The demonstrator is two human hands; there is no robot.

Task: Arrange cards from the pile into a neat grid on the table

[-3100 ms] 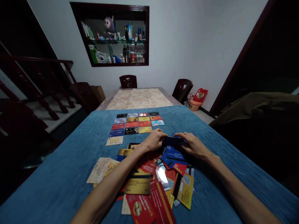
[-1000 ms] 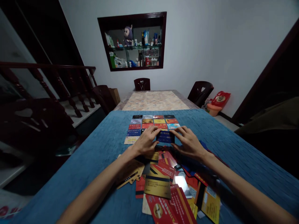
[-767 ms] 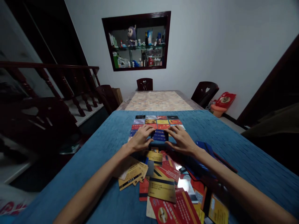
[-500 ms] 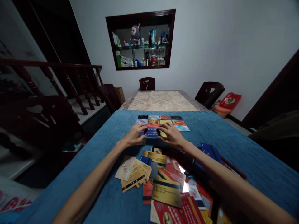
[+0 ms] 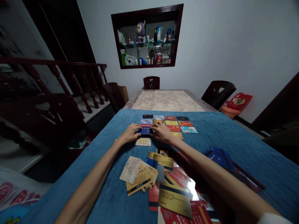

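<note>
A blue card (image 5: pixel 145 130) with white print lies between my two hands, at the left column of cards laid out in rows. My left hand (image 5: pixel 131 133) grips its left edge with curled fingers. At its right edge, my right hand (image 5: pixel 162 132) pinches it between thumb and fingers. A red card (image 5: pixel 145 125) shows just behind it, and a pale yellowish card (image 5: pixel 143 142) lies just in front. To the right of my right hand are a yellow card (image 5: pixel 177 135), a red card (image 5: pixel 174 128) and a light blue card (image 5: pixel 189 129).
Nearer me, a loose heap holds gold cards (image 5: pixel 175 199), red cards (image 5: pixel 179 177) and a fan of tan cards (image 5: pixel 140 177). Blue cards (image 5: pixel 218 157) lie right, partly behind my right forearm. A blue cloth (image 5: pixel 105 193) covers the table's near part. Chairs (image 5: pixel 218 93) stand around it.
Both hands have moved left with the blue card, from between two columns to the left column. The pale card in front now shows more fully. My view has turned slightly left.
</note>
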